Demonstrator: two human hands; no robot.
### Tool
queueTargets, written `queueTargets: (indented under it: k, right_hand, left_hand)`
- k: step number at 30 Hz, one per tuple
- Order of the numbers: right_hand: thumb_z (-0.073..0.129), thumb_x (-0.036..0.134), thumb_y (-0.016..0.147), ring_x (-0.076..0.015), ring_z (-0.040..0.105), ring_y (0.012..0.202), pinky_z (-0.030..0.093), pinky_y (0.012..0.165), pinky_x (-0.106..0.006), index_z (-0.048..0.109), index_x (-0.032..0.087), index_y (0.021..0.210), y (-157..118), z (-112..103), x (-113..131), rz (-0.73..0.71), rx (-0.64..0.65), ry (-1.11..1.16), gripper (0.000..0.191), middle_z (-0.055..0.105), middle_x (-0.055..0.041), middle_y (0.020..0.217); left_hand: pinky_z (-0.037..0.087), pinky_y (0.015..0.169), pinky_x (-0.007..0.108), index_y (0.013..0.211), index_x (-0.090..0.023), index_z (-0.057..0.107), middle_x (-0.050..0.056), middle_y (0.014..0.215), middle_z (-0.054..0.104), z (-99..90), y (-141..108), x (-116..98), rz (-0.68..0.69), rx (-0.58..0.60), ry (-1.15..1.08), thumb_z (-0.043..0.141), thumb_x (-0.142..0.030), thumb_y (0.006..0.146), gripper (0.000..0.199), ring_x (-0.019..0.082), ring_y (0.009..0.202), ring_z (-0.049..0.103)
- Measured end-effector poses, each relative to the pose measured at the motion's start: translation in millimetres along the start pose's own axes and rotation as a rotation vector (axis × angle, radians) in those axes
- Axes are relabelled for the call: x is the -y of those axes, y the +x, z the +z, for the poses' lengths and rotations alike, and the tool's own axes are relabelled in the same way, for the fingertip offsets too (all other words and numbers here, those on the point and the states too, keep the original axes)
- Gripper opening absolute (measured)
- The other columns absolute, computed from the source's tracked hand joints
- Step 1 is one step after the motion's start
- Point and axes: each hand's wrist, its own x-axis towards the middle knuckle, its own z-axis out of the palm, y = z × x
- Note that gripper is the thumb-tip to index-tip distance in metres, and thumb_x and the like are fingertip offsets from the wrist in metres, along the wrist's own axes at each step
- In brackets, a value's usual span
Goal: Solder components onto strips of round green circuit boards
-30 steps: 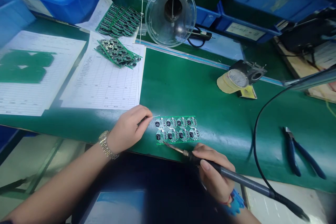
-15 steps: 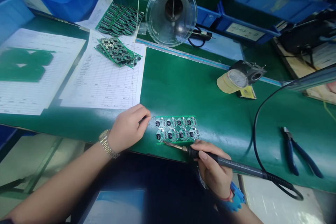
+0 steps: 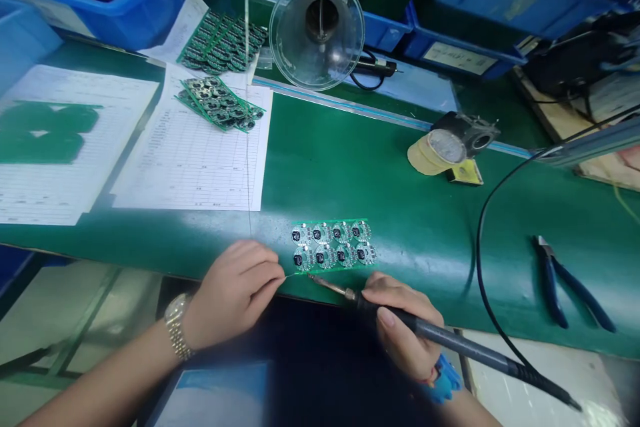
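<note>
A panel of small round circuit boards (image 3: 331, 245) lies flat near the front edge of the green bench. My left hand (image 3: 243, 290) is closed in a pinch at the panel's lower left corner, on a thin solder wire (image 3: 291, 275) whose end pokes out toward the iron. The wire's strand runs up from behind that hand. In my right hand (image 3: 407, 327) is a soldering iron (image 3: 445, 335), held like a pen. Its tip is at the panel's lower edge, close to the wire's end; whether they touch I cannot tell.
Stacked circuit panels (image 3: 220, 103) lie on printed sheets (image 3: 200, 173) at the left. A clear extraction hood (image 3: 317, 33) hangs at the back, before blue bins (image 3: 465, 53). Toward the right are a yellowish round container (image 3: 435, 152), the iron's cable (image 3: 481, 233) and cutting pliers (image 3: 555, 280).
My left hand has moved down, bringing the solder wire from the panel's upper left to its lower left corner. The iron's tip has shifted slightly left.
</note>
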Motion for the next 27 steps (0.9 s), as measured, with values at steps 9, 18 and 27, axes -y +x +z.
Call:
queueTargets:
  k: [9,18,27]
  right_hand:
    - [0.049,0.008,0.072,-0.0154,0.048,0.054,0.040,0.050,-0.030,0.064,0.017,0.096,7,3,6,-0.104,0.121,-0.063,0.030,0.051,-0.0024,0.058]
    - [0.049,0.008,0.073,-0.0148,0.048,0.055,0.039,0.050,-0.029,0.064,0.018,0.096,9,4,8,-0.075,0.135,-0.073,0.028,0.053,-0.0024,0.060]
    - [0.051,0.022,0.079,-0.0157,0.051,0.054,0.043,0.054,-0.033,0.065,0.020,0.092,-2,-2,-3,-0.035,-0.031,-0.015,0.020,0.056,-0.0027,0.061]
  left_hand:
    - [0.041,0.069,0.031,0.080,-0.015,0.058,0.004,0.079,0.060,9.4,-1,3,0.056,0.006,0.111,0.050,-0.011,0.082,0.009,0.016,0.076,0.052]
    - [0.042,0.070,0.032,0.080,-0.015,0.058,0.004,0.079,0.059,11.8,-2,4,0.066,0.007,0.134,0.050,-0.012,0.082,0.008,0.016,0.076,0.051]
    - [0.044,0.069,0.031,0.082,-0.016,0.054,0.003,0.079,0.060,1.1,4,3,0.013,-0.013,0.091,0.048,-0.011,0.083,0.008,0.014,0.075,0.053]
